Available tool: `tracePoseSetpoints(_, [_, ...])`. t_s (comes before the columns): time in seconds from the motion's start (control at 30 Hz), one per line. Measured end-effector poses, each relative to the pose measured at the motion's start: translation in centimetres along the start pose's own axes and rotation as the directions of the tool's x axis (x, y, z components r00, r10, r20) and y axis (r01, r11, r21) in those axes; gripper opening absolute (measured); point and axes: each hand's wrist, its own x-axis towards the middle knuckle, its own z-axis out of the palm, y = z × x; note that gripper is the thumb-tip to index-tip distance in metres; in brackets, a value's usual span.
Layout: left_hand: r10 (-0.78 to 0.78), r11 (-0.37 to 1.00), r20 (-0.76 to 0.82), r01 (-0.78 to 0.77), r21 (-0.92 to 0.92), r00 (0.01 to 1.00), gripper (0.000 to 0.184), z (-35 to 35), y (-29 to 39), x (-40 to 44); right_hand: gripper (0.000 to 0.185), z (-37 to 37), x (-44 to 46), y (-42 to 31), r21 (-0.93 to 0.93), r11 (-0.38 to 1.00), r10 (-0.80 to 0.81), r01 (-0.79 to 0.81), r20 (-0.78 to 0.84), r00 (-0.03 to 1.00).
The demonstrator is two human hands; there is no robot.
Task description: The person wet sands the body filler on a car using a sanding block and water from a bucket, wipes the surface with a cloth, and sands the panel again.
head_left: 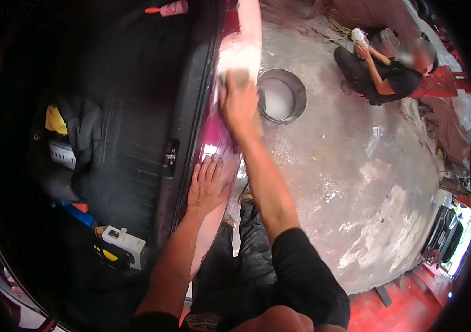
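Observation:
A long painted panel edge [213,130], pink, white and purple, runs beside a dark car interior. On its lower part my left hand [207,182] lies flat, fingers spread, holding nothing. Farther up the panel, my right hand [240,105] presses a blurred brownish pad [238,78] against the white patch, its fingers wrapped round it. Just right of that hand, a dark bucket [302,94] of cloudy liquid stands on the floor.
Inside the dark cargo space [130,110] lie a bottle [174,8], a yellow cloth [55,120] and a white-and-black box [122,247]. Another person [384,72] sits low at the upper right, holding a whitish thing. The concrete floor [324,166] has pale stains.

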Motion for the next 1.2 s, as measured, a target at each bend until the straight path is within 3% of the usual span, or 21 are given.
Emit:
tracePoseSetpoints(0.03, [0.008,1.0,0.0,-0.008,-0.006,1.0,0.084,-0.3,0.1,0.2,0.059,0.5,-3.2,0.2,-0.01,0.997,-0.078,0.077,-0.104,0.992])
tracePoseSetpoints(0.07, [0.008,1.0,0.003,-0.008,-0.011,1.0,0.084,-0.5,0.2,0.1,0.061,-0.6,-5.3,-0.2,0.042,0.999,-0.024,0.022,0.04,0.999])
tracePoseSetpoints(0.13, [0.006,1.0,-0.001,-0.006,-0.009,1.0,0.084,-0.7,0.0,0.5,0.058,-1.0,-4.7,-0.3,0.017,0.999,-0.036,0.036,0.026,0.999])
tracePoseSetpoints(0.2, [0.004,1.0,0.014,-0.004,-0.003,1.0,0.083,-0.8,0.1,0.1,0.055,0.6,0.3,0.1,0.013,0.999,-0.039,0.04,-0.065,0.997])
tracePoseSetpoints(0.27, [0.009,1.0,-0.01,-0.009,0.015,1.0,0.082,-0.5,-0.1,0.5,0.05,0.5,5.4,-0.3,-0.023,1.0,-0.003,0.003,-0.031,1.0])
tracePoseSetpoints(0.33, [-0.001,1.0,0.018,0.0,0.012,1.0,0.083,-1.0,0.3,0.2,0.052,0.8,4.1,-0.3,0.043,0.999,-0.015,0.02,-0.118,0.993])
tracePoseSetpoints(0.4, [0.005,1.0,0.011,-0.005,-0.001,1.0,0.083,-0.7,0.2,0.2,0.056,0.4,-0.1,0.1,0.054,0.999,-0.006,0.007,-0.027,1.0])
tracePoseSetpoints(0.53, [-0.01,1.0,0.049,0.011,-0.014,0.999,0.083,-0.8,0.1,0.2,0.059,-0.7,-2.9,0.9,-0.013,0.996,-0.085,0.084,-0.044,0.995])
tracePoseSetpoints(0.57, [-0.008,1.0,0.058,0.009,-0.009,0.998,0.084,-0.7,0.0,-0.3,0.058,-0.1,-0.6,1.5,-0.006,1.0,-0.015,0.015,0.042,0.999])
tracePoseSetpoints(0.6, [-0.009,1.0,0.061,0.009,-0.003,0.998,0.084,-0.6,0.1,-0.3,0.056,0.2,2.0,1.9,-0.01,1.0,-0.026,0.025,-0.057,0.998])
tracePoseSetpoints(0.67, [-0.01,1.0,0.048,0.009,0.02,0.999,0.085,-0.5,-0.1,0.1,0.055,-0.4,5.4,1.4,-0.021,0.996,0.087,-0.087,0.025,0.996])
tracePoseSetpoints(0.77, [0.009,1.0,0.03,-0.009,0.027,1.0,0.085,-0.8,0.3,0.2,0.052,-1.7,0.2,1.7,0.013,1.0,-0.016,0.016,-0.029,0.999])
tracePoseSetpoints(0.83, [0.012,1.0,0.005,-0.012,0.013,1.0,0.085,-0.4,0.1,0.0,0.06,-1.1,-6.2,2.6,0.023,0.995,-0.096,0.098,-0.076,0.992])
tracePoseSetpoints(0.87, [0.011,1.0,0.003,-0.011,0.007,1.0,0.085,-0.7,0.2,0.3,0.064,-2.5,-7.8,2.1,0.019,1.0,-0.02,0.018,0.091,0.996])
tracePoseSetpoints(0.93, [0.0,1.0,0.031,0.0,-0.002,1.0,0.084,-0.8,0.1,0.1,0.06,-1.6,-5.7,4.0,-0.063,0.981,-0.189,0.185,-0.062,0.98])
tracePoseSetpoints(1.0, [-0.012,1.0,0.055,0.012,0.004,0.998,0.084,-1.0,0.3,-0.1,0.054,-2.2,0.3,4.3,-0.007,0.995,-0.102,0.102,0.0,0.995])
tracePoseSetpoints(1.1, [-0.015,1.0,0.058,0.014,0.017,0.998,0.084,-0.9,0.2,0.2,0.049,-1.1,4.2,3.7,-0.035,0.999,0.029,-0.031,-0.054,0.998])
tracePoseSetpoints(1.2, [0.0,1.0,0.067,-0.001,0.026,0.998,0.084,-0.9,0.1,0.1,0.05,-1.6,-2.3,3.5,0.016,1.0,-0.021,0.022,-0.036,0.999])
